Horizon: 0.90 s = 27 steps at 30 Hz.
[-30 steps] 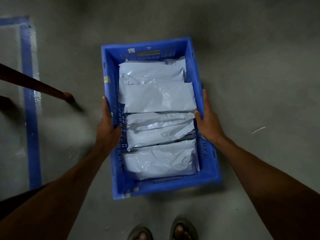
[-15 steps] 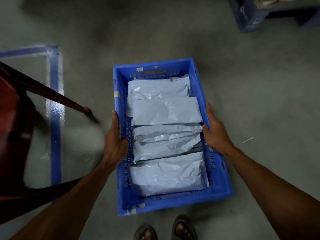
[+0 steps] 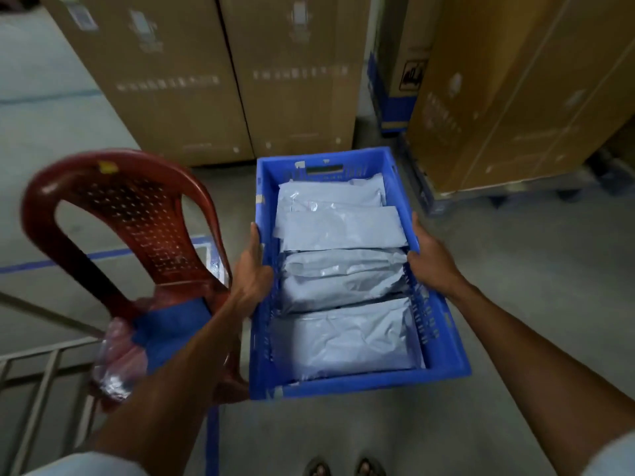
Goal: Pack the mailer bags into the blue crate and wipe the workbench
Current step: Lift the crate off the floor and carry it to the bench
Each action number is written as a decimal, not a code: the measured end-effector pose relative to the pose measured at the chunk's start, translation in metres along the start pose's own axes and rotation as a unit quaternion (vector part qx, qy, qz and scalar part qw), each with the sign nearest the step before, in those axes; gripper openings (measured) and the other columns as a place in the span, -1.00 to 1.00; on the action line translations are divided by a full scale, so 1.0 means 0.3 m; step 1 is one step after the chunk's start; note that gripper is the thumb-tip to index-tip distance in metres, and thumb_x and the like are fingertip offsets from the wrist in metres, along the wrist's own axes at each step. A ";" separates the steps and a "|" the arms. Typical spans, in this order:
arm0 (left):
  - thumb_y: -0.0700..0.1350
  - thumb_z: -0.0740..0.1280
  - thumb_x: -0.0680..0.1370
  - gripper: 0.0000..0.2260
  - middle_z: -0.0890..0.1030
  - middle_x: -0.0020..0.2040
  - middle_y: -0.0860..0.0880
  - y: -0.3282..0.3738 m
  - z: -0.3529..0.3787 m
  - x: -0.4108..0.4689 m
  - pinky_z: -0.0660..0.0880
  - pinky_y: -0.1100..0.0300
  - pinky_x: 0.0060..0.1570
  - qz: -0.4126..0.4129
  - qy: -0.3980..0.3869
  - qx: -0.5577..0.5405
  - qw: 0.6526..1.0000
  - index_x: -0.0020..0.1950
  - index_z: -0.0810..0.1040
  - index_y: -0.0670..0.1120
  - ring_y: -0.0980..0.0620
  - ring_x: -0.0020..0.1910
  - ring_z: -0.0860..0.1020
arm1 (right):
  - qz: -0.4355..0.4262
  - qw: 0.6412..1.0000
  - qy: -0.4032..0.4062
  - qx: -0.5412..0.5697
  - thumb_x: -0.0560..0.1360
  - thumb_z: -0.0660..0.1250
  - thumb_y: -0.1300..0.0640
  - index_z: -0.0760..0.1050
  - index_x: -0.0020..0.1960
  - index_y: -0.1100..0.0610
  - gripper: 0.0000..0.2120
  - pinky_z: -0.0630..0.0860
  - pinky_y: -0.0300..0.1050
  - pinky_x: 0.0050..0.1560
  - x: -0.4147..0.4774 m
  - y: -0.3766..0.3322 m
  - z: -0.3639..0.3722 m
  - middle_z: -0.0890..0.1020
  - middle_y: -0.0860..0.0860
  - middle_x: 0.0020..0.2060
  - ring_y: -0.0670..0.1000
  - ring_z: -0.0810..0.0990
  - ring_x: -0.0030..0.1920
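Observation:
A blue crate (image 3: 443, 367) fills the middle of the view, held off the grey floor between both hands. Several grey mailer bags (image 3: 340, 283) lie packed in it, overlapping from the far end to the near end. My left hand (image 3: 252, 280) grips the crate's left rim, thumb inside the wall. On the opposite long rim my right hand (image 3: 429, 261) grips at about the same height.
A red plastic chair (image 3: 137, 214) stands just left of the crate, with a blue cloth (image 3: 171, 324) and a clear plastic bottle (image 3: 115, 359) on its seat. Tall cardboard boxes (image 3: 213, 70) line the back and right. A metal frame (image 3: 37, 379) is at lower left.
The crate has risen in my hands and the view has tilted up. The chair's back, its seat items and the cardboard boxes have come into sight. Both grips are unchanged.

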<state>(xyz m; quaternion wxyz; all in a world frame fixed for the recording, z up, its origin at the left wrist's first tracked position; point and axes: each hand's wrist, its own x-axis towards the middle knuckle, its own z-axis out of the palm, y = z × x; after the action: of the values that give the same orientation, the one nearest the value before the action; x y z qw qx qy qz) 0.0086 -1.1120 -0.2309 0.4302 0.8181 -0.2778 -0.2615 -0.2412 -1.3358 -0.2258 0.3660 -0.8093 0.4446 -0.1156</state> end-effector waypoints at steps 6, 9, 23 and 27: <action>-0.52 0.18 0.42 -0.07 0.22 0.61 -0.09 0.405 -0.372 -0.195 0.65 -0.02 -0.30 0.061 0.027 -0.053 0.996 0.67 -0.06 0.04 -0.09 0.38 0.48 | -0.070 0.997 0.032 0.013 0.55 0.19 0.42 -0.03 0.63 0.09 -0.25 0.39 -0.08 0.23 -0.145 -0.416 -0.330 0.23 0.12 0.56 0.24 0.37 0.44; -0.55 0.24 0.41 -0.06 0.29 0.58 -0.08 0.500 -0.492 -0.343 0.64 -0.16 -0.09 0.069 0.063 -0.051 0.994 0.67 -0.04 -0.02 -0.04 0.28 0.54 | -0.123 0.992 0.032 0.015 0.54 0.23 0.42 0.00 0.62 0.15 -0.25 0.28 -0.13 0.35 -0.208 -0.536 -0.416 0.22 0.15 0.56 0.23 0.28 0.50; -0.43 0.21 0.29 -0.13 0.61 0.31 0.03 0.383 -0.697 -1.252 0.62 -0.16 0.09 0.003 0.312 -0.130 0.941 0.55 0.31 0.12 -0.05 0.20 0.63 | -0.308 0.940 -0.134 0.051 0.37 0.27 0.33 0.27 0.55 0.04 -0.25 0.35 0.08 0.45 -0.478 -0.852 -0.132 0.41 0.06 0.47 0.13 0.38 0.46; -0.57 0.18 0.36 -0.29 0.69 0.01 0.18 0.318 -0.766 -1.574 0.58 0.26 -0.19 -0.054 0.415 -0.102 0.902 0.39 0.42 0.01 0.22 -0.08 0.66 | -0.378 0.899 -0.213 0.056 0.36 0.24 0.36 0.34 0.49 0.09 -0.31 0.38 -0.05 0.35 -0.776 -1.041 -0.009 0.49 0.08 0.37 0.09 0.44 0.36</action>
<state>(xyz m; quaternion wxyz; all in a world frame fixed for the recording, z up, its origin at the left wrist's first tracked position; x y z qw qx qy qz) -0.1947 -0.7082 0.0527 0.5727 0.8181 -0.0012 0.0521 -0.1788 -1.0448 0.0253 0.4260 -0.8997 0.0095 -0.0945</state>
